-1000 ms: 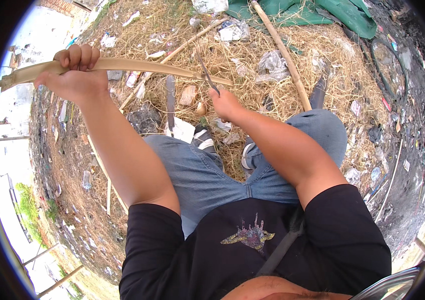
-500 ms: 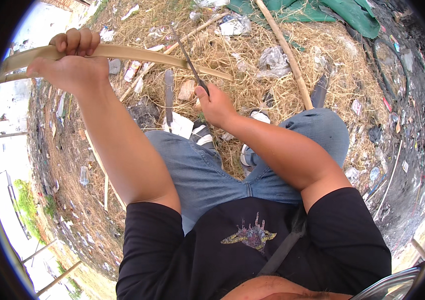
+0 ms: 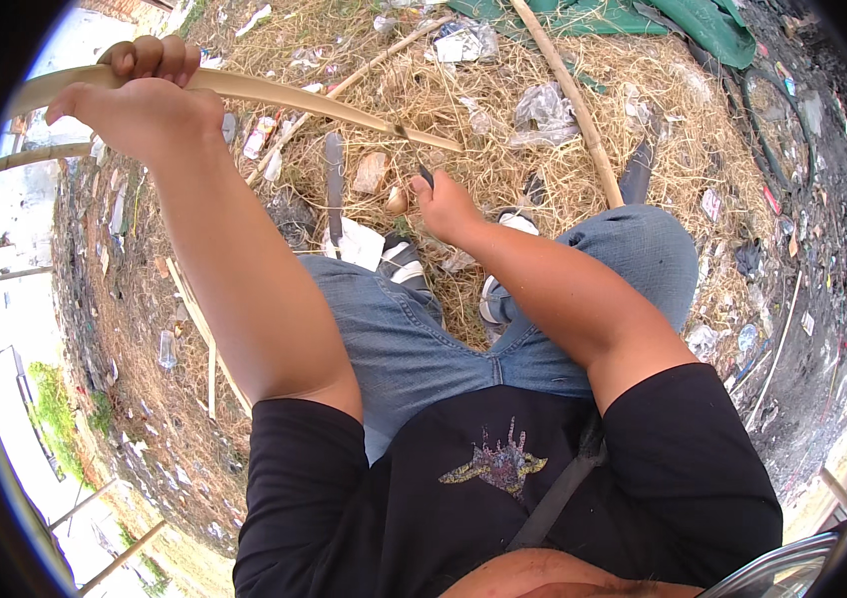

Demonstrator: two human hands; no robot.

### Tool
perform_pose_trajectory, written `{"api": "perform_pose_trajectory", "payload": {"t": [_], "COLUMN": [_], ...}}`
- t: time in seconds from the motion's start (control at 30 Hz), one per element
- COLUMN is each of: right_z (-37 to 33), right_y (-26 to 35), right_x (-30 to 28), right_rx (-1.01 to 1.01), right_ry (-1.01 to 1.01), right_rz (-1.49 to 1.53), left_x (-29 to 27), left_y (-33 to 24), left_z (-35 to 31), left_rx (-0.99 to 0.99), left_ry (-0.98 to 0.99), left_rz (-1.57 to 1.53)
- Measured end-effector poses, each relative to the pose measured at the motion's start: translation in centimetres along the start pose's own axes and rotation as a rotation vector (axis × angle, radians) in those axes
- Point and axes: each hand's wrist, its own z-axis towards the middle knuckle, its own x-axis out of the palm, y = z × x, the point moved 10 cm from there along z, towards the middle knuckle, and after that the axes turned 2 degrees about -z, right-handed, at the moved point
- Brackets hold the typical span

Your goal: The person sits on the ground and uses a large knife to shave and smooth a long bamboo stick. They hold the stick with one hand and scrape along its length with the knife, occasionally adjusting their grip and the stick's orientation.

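Head view | left grip closed around pale bamboo strip, raised over straw-littered ground | right grip closed on knife beside strip's tapered end | shaving seemingly midway; extent unclear.

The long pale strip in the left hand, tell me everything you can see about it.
The strip is a thin, pale yellow length that looks like split bamboo, slightly bowed. The left hand grips it near its wide end, fingers curled over the top. It runs rightward above the straw, tapering to a point near the right hand.
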Motion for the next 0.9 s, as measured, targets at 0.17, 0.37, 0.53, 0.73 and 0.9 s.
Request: {"api": "perform_pose_trajectory", "payload": {"t": [0.17, 0.37, 0.53, 0.73, 0.9], "right_z": [2.8, 3.5, 4.7, 3.7, 1.0], "right_y": [-6.2, -0.5, 0.3, 1.9, 7.6], "right_x": [0.3, -0.5, -2.6, -6.0, -4.3], "right_rx": [0.293, 0.144, 0.047, 0.088, -0.229], "right_ry": [-0.029, -0.058, -0.136, -0.228, -0.102], "right_rz": [0.090, 0.215, 0.504, 0.630, 0.763], "left_x": [3.1, 0.6, 1.1, 2.5, 4.9], "left_y": [0.3, -3.2, -5.2, -2.6, -3.0], "left_z": [-1.3, 0.3, 0.8, 0.1, -2.3], "left_rx": [-0.034, -0.046, -0.061, -0.058, 0.138], "left_ry": [0.077, 0.166, 0.336, 0.359, 0.427], "left_rz": [-0.091, -0.226, -0.258, -0.270, -0.360]}}
